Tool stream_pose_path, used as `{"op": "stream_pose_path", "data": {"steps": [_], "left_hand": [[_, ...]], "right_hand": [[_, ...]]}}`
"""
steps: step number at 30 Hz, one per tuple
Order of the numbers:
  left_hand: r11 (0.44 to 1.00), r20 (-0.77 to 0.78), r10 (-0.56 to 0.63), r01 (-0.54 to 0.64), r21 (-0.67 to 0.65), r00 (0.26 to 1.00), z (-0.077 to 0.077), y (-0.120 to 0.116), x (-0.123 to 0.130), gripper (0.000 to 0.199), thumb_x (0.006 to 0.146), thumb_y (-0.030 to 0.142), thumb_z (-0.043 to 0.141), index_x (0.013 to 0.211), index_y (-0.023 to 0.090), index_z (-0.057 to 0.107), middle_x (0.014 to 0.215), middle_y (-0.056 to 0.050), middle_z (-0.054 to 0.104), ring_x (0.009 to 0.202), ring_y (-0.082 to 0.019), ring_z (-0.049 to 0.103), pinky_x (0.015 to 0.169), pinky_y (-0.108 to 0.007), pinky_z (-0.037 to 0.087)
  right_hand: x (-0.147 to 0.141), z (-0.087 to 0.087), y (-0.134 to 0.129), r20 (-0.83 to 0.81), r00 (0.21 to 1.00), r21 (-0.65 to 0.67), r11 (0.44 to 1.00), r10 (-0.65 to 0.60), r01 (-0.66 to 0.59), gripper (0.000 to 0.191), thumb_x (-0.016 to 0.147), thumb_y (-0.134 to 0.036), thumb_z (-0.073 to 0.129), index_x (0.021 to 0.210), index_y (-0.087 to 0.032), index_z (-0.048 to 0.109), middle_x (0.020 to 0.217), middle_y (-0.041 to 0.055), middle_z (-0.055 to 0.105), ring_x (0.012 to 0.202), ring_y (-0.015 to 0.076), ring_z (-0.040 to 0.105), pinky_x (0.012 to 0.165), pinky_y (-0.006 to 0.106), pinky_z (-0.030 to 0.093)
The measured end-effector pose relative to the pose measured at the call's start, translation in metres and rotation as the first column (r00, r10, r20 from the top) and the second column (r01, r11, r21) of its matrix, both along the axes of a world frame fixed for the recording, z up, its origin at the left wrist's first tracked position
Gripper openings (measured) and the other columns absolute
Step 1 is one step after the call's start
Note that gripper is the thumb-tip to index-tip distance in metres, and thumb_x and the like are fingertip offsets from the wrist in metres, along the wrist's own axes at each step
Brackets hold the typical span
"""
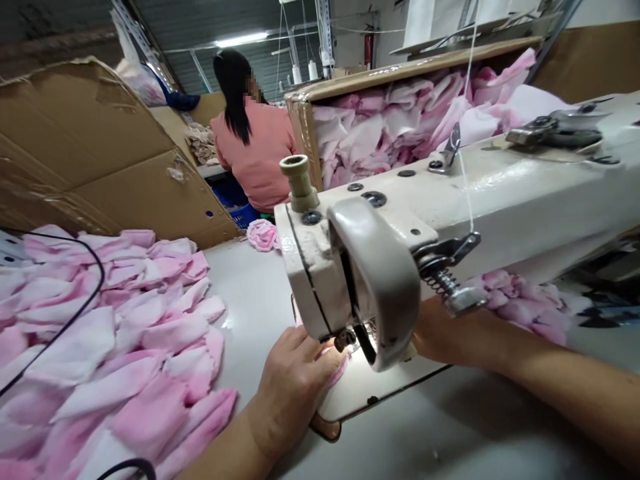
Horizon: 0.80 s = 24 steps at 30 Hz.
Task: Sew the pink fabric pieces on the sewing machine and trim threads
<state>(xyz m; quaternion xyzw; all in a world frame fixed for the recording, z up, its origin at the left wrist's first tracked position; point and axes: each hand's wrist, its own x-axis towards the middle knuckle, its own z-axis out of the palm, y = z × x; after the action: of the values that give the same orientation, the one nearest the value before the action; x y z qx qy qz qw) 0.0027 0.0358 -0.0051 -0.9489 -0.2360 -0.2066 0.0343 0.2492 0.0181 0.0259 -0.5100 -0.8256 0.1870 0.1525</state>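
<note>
A pale, smooth table (pixel 400 433) carries a white industrial sewing machine (pixel 515 200), its head angled across the middle of the view. A heap of pink-and-white fabric pieces (pixel 125 333) spreads over the table's left side, near a large cardboard panel (pixel 100 153); a rolled pink bundle (pixel 263 235) lies behind the machine head. Beyond, a co-worker in a coral top (pixel 257 153) sits beside a blue basket (pixel 245 215), and an open carton (pixel 305 133) brims with similar cloth. A tube light (pixel 243 40) glows at the back.

The left hand (pixel 290 377) reaches in from below, knuckles up, its narrow grip holding a pink cloth piece (pixel 341 373) on the machine bed, close to the needle area. The right hand (pixel 443 333) extends behind the machine head; its fingers are hidden, so I cannot tell its grip.
</note>
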Motion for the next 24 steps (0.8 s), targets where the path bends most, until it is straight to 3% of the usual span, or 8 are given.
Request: {"op": "stream_pose_path", "data": {"steps": [5,9,16,19,24], "left_hand": [[0.999,0.005,0.033,-0.033,0.008,0.999,-0.004,-0.002,0.002,0.028,0.099,0.026,0.039,0.09,0.02,0.065,0.08,-0.004,0.064,0.07,-0.019,0.056,0.063,-0.034,0.044],[0.999,-0.04,0.04,-0.039,0.017,0.998,-0.006,-0.002,0.003,0.023,0.096,0.021,0.042,0.093,0.02,0.064,0.079,-0.004,0.062,0.071,-0.019,0.055,0.062,-0.034,0.043],[0.996,-0.036,0.078,-0.076,0.041,0.996,-0.004,-0.002,0.007,0.011,0.089,0.014,0.052,0.086,0.02,0.061,0.071,-0.001,0.057,0.067,-0.019,0.052,0.061,-0.032,0.042],[0.997,0.021,0.057,-0.058,0.044,0.998,-0.002,-0.003,0.007,0.015,0.091,0.017,0.049,0.08,0.018,0.059,0.069,-0.001,0.056,0.066,-0.019,0.052,0.062,-0.033,0.041],[0.996,-0.035,0.054,-0.051,0.072,0.998,-0.001,-0.004,0.007,0.018,0.093,0.02,0.047,0.08,0.017,0.059,0.07,-0.002,0.056,0.066,-0.019,0.051,0.061,-0.033,0.041]], "right_hand": [[-0.001,-0.01,0.004,0.043,0.999,0.08,0.996,0.024,-0.027,0.012,0.083,-0.016,0.055,0.077,-0.02,0.065,0.076,0.0034,0.066,0.071,0.0192,0.06,0.064,0.028,0.042],[-0.005,-0.013,0.002,0.049,0.999,0.093,0.996,-0.001,-0.004,0.008,0.082,-0.016,0.057,0.086,-0.019,0.064,0.083,0.0046,0.066,0.073,0.0188,0.059,0.064,0.027,0.042],[-0.006,-0.01,-0.004,0.031,0.999,0.083,0.997,-0.009,0.006,0.008,0.079,-0.013,0.058,0.077,-0.02,0.061,0.074,0.0027,0.063,0.068,0.0177,0.057,0.059,0.026,0.041],[-0.004,-0.015,-0.005,0.027,0.999,0.065,0.998,-0.02,0.019,0.012,0.083,-0.016,0.055,0.072,-0.02,0.06,0.065,0.0012,0.06,0.06,0.0158,0.054,0.056,0.026,0.038],[-0.004,-0.027,-0.006,0.019,1.0,0.057,0.998,-0.021,0.02,0.025,0.089,-0.021,0.05,0.066,-0.019,0.06,0.058,0.0018,0.057,0.058,0.0168,0.054,0.057,0.027,0.04]]}}
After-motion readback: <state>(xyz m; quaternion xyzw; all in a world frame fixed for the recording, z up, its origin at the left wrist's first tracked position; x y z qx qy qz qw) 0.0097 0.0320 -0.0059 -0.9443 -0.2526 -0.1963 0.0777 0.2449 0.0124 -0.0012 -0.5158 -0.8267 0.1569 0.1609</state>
